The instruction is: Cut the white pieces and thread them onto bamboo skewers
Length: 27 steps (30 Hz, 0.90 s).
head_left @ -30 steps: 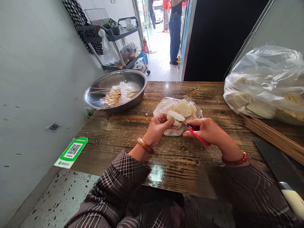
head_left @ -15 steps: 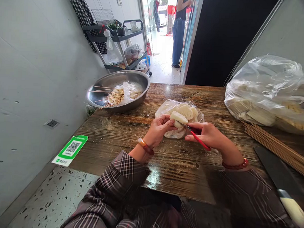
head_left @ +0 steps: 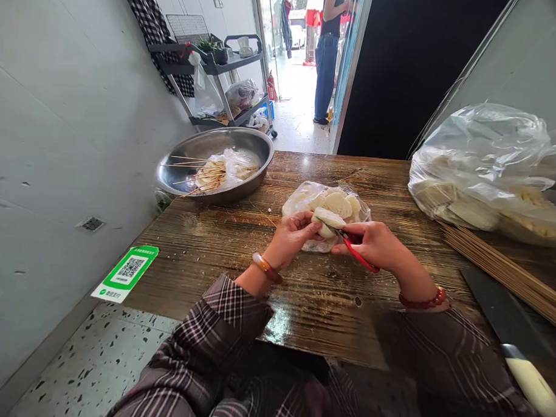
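Between the fingertips of my left hand point(head_left: 294, 233) is a pale, rounded bun point(head_left: 329, 218), held above the table. My right hand point(head_left: 376, 245) is closed around the red handles of a pair of scissors point(head_left: 361, 256). Their dark blades reach into the side of the bun, which is parted into an upper and a lower layer there. Just behind my hands, a clear plastic bag point(head_left: 296, 199) lies spread on the table with several more pale buns point(head_left: 337, 203) on it. The blade tips are partly hidden by the bun.
A steel basin point(head_left: 256, 182) with skewered food stands at the back left of the wooden table point(head_left: 202, 279). On the right are a large filled plastic bag point(head_left: 480, 167), bamboo skewers point(head_left: 499, 265) and a cleaver point(head_left: 502, 313). A payment card point(head_left: 126, 273) lies at the left edge. A person point(head_left: 326, 64) stands beyond the doorway.
My right hand and the scissors have moved slightly left, with the blades further into the bun. The gap between its layers looks wider. My left hand keeps its hold.
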{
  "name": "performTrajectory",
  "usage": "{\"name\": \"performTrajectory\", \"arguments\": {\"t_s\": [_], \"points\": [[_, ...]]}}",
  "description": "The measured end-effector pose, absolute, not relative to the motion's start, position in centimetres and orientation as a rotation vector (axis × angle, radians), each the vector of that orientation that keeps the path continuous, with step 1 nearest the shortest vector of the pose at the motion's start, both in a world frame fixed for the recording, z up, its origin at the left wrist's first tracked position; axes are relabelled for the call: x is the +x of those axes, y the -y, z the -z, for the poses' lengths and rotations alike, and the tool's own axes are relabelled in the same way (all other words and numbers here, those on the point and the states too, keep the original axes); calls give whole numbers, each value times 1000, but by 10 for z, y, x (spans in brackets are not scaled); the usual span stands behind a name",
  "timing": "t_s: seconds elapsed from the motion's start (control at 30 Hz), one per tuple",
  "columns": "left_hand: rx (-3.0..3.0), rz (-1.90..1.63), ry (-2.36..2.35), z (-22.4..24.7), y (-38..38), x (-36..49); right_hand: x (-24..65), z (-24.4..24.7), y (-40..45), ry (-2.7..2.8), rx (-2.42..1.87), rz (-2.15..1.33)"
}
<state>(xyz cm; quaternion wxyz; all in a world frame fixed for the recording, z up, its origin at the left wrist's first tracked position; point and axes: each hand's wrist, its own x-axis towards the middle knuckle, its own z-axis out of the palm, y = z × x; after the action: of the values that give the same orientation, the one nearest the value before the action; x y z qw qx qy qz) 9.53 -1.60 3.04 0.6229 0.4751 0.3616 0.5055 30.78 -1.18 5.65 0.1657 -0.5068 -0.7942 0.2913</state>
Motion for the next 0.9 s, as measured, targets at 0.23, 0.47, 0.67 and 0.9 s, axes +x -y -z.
{"name": "performTrajectory", "arguments": {"t_s": [0.23,0.47,0.67,0.9], "points": [[1121,-1174,-858,-26,14,94,306,-56,12,2294,-1513,-679],[1220,-1178,-889,-25,12,93,309,-55,12,2275,-1472,-698],[1360,-1164,-975,-25,11,93,303,-57,12,2303,-1554,-660],[1298,-1156,-938,-28,12,92,292,-62,5,2369,-1697,-481]]}}
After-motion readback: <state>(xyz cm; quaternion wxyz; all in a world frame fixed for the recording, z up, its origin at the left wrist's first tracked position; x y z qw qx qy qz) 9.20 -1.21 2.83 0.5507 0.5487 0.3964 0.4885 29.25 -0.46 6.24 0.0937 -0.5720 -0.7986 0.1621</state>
